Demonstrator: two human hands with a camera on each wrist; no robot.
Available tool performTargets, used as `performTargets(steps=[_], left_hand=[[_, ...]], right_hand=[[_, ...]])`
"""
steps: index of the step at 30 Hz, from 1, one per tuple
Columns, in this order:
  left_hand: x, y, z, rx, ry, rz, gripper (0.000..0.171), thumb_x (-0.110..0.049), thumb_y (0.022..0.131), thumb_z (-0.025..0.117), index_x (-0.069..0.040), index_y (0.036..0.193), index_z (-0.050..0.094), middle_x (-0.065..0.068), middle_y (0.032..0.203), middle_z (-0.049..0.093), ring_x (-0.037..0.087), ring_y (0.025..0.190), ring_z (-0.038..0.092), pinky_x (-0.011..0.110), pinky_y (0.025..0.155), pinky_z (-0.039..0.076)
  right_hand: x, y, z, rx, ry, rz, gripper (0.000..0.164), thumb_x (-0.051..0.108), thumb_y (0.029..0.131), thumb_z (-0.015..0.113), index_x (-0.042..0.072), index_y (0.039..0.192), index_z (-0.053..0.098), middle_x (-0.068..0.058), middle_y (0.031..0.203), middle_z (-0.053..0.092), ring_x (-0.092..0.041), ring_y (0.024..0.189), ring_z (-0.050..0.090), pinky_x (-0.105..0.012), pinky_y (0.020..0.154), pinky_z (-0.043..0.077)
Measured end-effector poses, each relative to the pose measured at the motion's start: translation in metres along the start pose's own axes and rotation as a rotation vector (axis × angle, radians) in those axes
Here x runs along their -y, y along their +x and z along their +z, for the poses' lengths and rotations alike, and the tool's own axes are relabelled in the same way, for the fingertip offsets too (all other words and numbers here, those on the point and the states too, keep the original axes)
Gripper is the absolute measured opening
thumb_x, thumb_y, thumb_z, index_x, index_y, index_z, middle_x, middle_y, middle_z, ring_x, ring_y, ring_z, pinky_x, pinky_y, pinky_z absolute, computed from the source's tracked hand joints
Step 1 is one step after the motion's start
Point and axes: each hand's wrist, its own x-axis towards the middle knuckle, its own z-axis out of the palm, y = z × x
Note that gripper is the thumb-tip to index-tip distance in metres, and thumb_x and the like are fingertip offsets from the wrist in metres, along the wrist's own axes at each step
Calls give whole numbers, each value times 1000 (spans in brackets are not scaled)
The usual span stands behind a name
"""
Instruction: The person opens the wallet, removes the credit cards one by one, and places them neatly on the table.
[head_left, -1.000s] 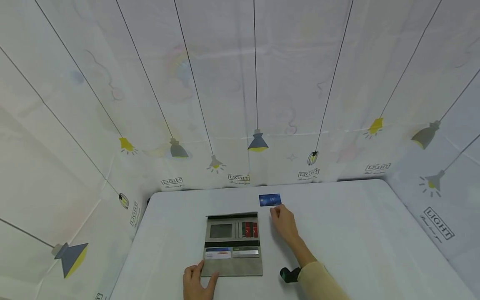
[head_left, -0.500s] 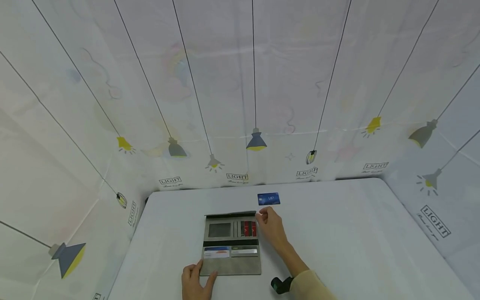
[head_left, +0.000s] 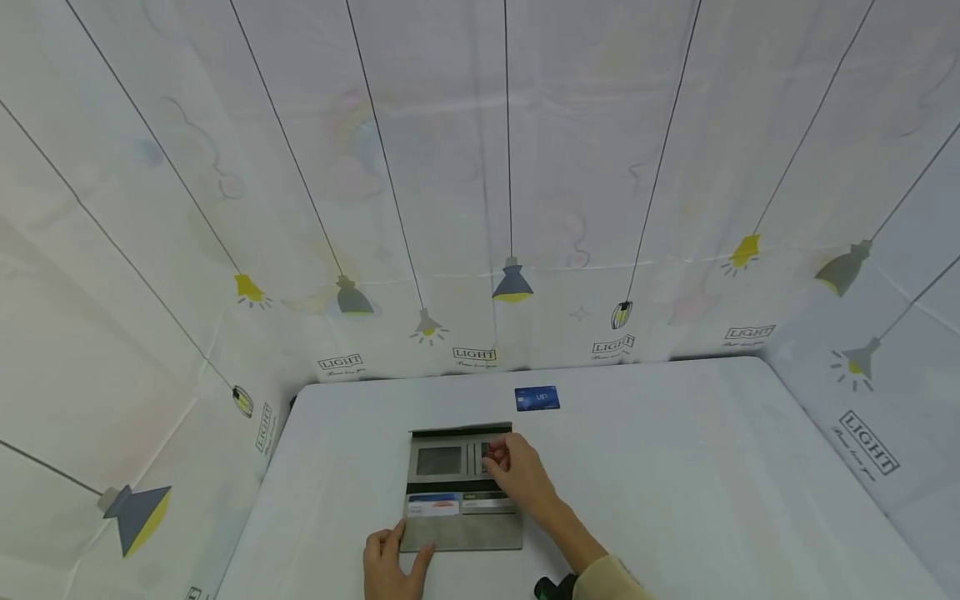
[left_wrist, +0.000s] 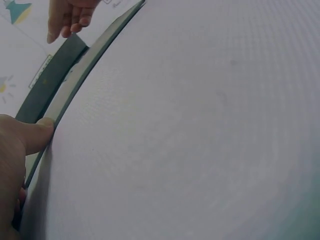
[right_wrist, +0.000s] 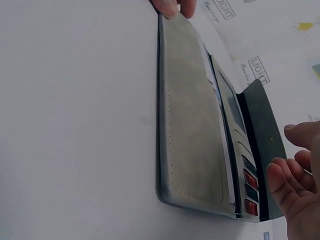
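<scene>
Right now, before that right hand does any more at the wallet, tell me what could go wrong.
The left hand rests only at the near-left corner of the wallet, so a tug at the far side might swing it round. The red cards sit close together in their slots, so the right hand could drag a neighbour along. The blue card lies loose on the table and might get knocked.
</scene>
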Motion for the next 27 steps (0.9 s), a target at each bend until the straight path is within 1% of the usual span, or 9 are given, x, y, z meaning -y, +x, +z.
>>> performTargets(steps=[3, 5, 11, 14, 16, 20, 24, 27], left_hand=[[-1, 1, -1, 12, -2, -9, 65, -39, 71, 88, 2, 118, 71, 11, 99, 52, 23, 91, 52, 43, 78, 48], [-1, 1, 0, 3, -4, -6, 64, -39, 71, 88, 2, 117, 71, 11, 98, 52, 22, 90, 52, 44, 78, 48], [2, -1, 3, -79, -7, 39, 61, -36, 68, 90, 2, 113, 73, 10, 94, 53, 21, 86, 52, 43, 75, 48], [2, -2, 3, -102, -6, 55, 60, -34, 67, 90, 1, 112, 73, 10, 94, 53, 20, 85, 52, 42, 74, 48], [2, -2, 4, -105, -4, 58, 59, -34, 67, 90, 1, 112, 73, 9, 94, 52, 19, 85, 51, 41, 74, 48], [3, -2, 5, -106, -10, 58, 59, -34, 68, 90, 0, 113, 73, 8, 95, 52, 18, 86, 51, 40, 74, 47], [5, -2, 6, -109, -12, 64, 59, -34, 68, 90, 0, 113, 73, 7, 95, 52, 18, 86, 50, 39, 73, 46], [4, -2, 5, -96, -10, 51, 59, -35, 68, 90, 0, 113, 73, 7, 95, 51, 18, 86, 50, 39, 73, 46]], right_hand=[[3, -3, 4, 25, 19, -5, 27, 15, 90, 74, 1, 110, 63, -6, 93, 62, -9, 78, 55, -19, 68, 50], [5, -5, 6, 40, 19, -8, 28, 14, 90, 74, 0, 111, 62, -7, 94, 61, -9, 78, 54, -19, 68, 49], [9, -11, 12, 99, 14, 3, 29, 18, 91, 73, 2, 114, 64, -5, 97, 61, -7, 78, 52, -20, 69, 48], [10, -14, 14, 131, 11, 1, 28, 19, 92, 72, 3, 113, 64, -5, 99, 62, -5, 76, 52, -20, 68, 48], [10, -16, 16, 152, 11, -5, 26, 19, 92, 72, 4, 112, 64, -5, 100, 63, -4, 76, 52, -20, 67, 48], [8, -19, 22, 182, -6, -13, 23, 17, 90, 74, 6, 109, 65, -2, 97, 62, -3, 77, 51, -19, 68, 48], [8, -21, 27, 203, -13, -22, 24, 15, 88, 76, 5, 108, 66, -1, 96, 62, -4, 79, 54, -19, 69, 49], [10, -23, 29, 226, -12, -21, 26, 16, 87, 77, 5, 108, 67, -2, 98, 63, -7, 80, 56, -19, 69, 49]])
